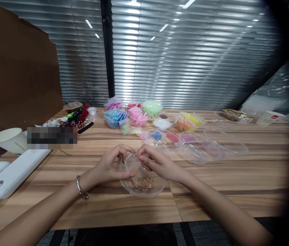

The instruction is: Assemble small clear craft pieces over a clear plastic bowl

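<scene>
My left hand (117, 162) curls its thumb and fingers round a small clear plastic container (130, 162), which is tilted; I cannot tell whether it is a cup or a bag. Close beside it, my right hand (153, 162) is closed in a pinch, and whatever is between the fingertips is too small to make out. Both hands are over a clear round plastic bowl (143, 191) on the wooden table. A few small pieces seem to lie at the bottom of the bowl, but they are blurred.
Behind the hands stand bowls of blue packets (115, 118), pink packets (138, 117), green packets (152, 107) and yellow-orange packets (189, 121). Clear lids (200, 148) lie to the right. At left are a paper cup (8, 140) and a long white device (18, 174).
</scene>
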`<state>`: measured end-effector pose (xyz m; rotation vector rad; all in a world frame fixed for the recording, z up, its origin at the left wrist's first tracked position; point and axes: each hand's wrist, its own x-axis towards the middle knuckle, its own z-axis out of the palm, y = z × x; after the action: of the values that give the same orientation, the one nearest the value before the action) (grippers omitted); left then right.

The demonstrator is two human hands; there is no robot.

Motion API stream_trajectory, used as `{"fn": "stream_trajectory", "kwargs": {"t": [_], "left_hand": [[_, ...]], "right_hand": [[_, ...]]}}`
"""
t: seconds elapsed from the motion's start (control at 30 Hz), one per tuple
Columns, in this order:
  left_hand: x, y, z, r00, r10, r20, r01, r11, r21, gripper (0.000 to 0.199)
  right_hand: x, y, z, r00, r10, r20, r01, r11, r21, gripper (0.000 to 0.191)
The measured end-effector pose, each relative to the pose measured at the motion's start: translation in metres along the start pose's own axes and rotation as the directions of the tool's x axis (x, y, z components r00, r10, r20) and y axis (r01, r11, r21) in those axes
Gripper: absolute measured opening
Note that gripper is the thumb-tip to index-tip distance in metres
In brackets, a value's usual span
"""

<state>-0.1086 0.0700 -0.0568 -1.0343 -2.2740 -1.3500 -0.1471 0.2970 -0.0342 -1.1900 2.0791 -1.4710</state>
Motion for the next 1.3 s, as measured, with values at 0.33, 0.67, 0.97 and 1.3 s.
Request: {"fn": "stream_trajectory", "kwargs": {"t": [0.33,0.67,0.97,1.3], "left_hand": [[-0.001,-0.01,0.002,0.979,-0.181,-0.094,0.153,0.955,-0.253,0.05],[0.003,-0.004,0.0,0.989,-0.089,-0.121,0.054,0.963,-0.264,0.049],[0.005,0.0,-0.006,0.978,-0.203,0.056,0.21,0.953,-0.219,0.055],[0.005,0.001,-0.011,0.955,-0.224,0.195,0.243,0.966,-0.084,0.054]], "right_hand": [[0.001,0.009,0.004,0.998,-0.045,-0.039,0.047,0.996,0.07,0.021],[0.004,0.011,0.006,0.978,-0.127,-0.165,0.126,0.992,-0.019,0.015],[0.005,0.016,0.007,0.948,-0.202,-0.247,0.199,0.979,-0.039,0.012],[0.003,0.007,0.004,0.963,-0.21,-0.167,0.179,0.967,-0.182,0.011]]}}
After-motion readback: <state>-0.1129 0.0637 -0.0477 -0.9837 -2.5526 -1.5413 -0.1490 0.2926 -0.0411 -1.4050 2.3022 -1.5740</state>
